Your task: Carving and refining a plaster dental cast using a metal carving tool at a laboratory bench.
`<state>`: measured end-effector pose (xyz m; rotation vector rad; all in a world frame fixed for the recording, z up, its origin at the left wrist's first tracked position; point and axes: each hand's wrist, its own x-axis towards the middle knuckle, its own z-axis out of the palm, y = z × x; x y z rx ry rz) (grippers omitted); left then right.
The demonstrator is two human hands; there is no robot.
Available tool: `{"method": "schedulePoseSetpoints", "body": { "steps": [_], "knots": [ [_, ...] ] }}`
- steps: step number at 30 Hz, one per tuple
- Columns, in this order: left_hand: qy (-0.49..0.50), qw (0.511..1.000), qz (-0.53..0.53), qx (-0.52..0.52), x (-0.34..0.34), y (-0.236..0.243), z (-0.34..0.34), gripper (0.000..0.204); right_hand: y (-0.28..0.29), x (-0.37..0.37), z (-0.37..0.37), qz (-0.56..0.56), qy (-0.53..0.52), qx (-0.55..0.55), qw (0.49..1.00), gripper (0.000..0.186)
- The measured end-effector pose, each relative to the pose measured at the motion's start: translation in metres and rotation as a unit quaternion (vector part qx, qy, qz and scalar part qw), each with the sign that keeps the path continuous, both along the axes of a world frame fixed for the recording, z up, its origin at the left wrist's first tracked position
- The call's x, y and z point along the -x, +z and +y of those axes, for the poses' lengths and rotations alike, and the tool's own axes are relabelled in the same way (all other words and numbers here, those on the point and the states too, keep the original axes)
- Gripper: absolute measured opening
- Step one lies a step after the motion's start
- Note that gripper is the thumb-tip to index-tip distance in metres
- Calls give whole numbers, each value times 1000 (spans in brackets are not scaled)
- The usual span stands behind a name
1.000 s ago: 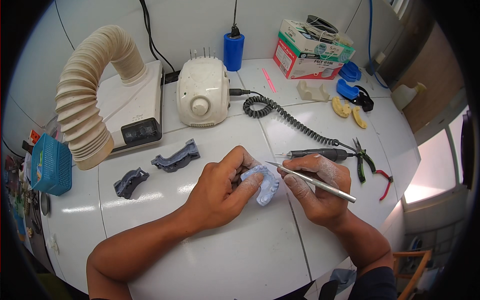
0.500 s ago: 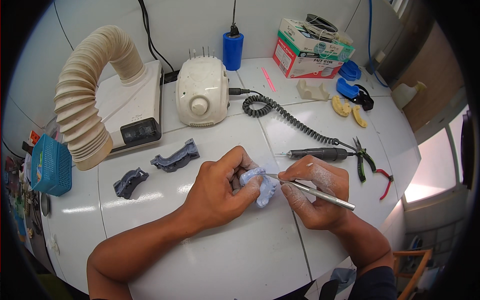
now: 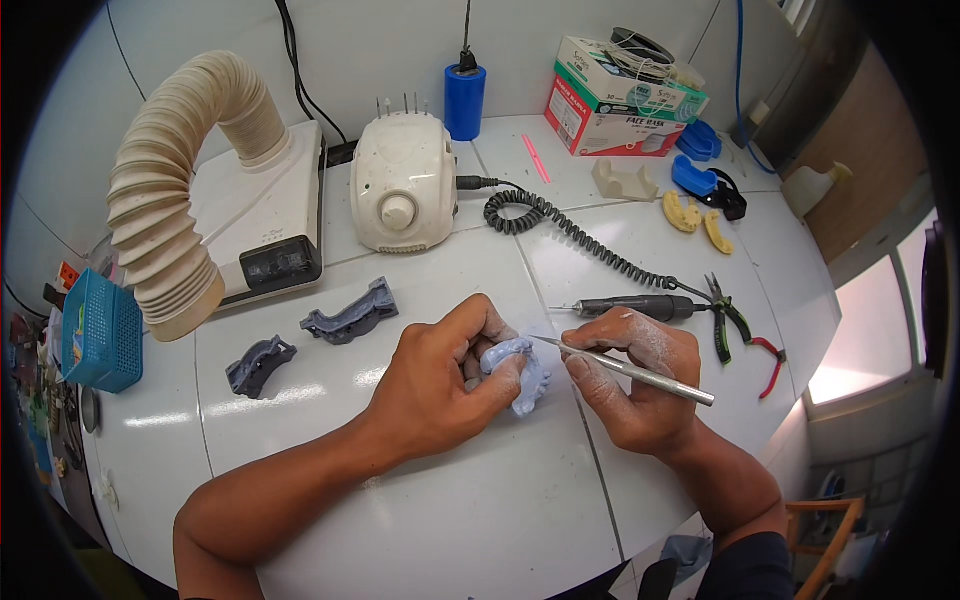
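Note:
My left hand [image 3: 440,375] is closed round a small light-blue dental model [image 3: 532,383], with the thumb pressed on its near side. In my right hand [image 3: 640,385] a slim metal craft knife [image 3: 660,381] is gripped like a pen, its shaft slanting down to the right. The blade points left at the upper edge of the model; whether it touches cannot be made out. Whitish dust coats the fingers of both hands. Two dark grey moulded pieces [image 3: 352,312] lie on the table left of my left hand.
Beyond my right hand lie a black rotary handpiece [image 3: 640,307] on a coiled cord and pliers [image 3: 735,325]. A cream control box [image 3: 404,185], a ribbed suction hose [image 3: 170,190] and a blue basket [image 3: 105,335] stand left. Yellowish dental casts [image 3: 683,213] and stacked boxes [image 3: 625,110] sit back right.
The knife has tilted a little, its tip rising to the model's upper edge. My right hand has shifted slightly; my left hand holds the model almost still.

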<state>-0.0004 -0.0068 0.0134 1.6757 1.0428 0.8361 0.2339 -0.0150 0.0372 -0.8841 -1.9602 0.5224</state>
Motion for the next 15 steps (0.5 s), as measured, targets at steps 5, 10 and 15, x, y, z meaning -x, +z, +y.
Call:
{"method": "schedulePoseSetpoints", "body": {
  "steps": [5,10,15],
  "knots": [
    [-3,1000,-5,3,1,-3,1,16,3,0,-1,-11,20,14,1000,19],
    [-5,1000,9,12,0,-1,1,16,2,0,1,-24,19,8,999,18],
    [-9,1000,-13,16,-1,-2,0,14,3,-5,0,-6,37,11,999,17]
  ]
}}
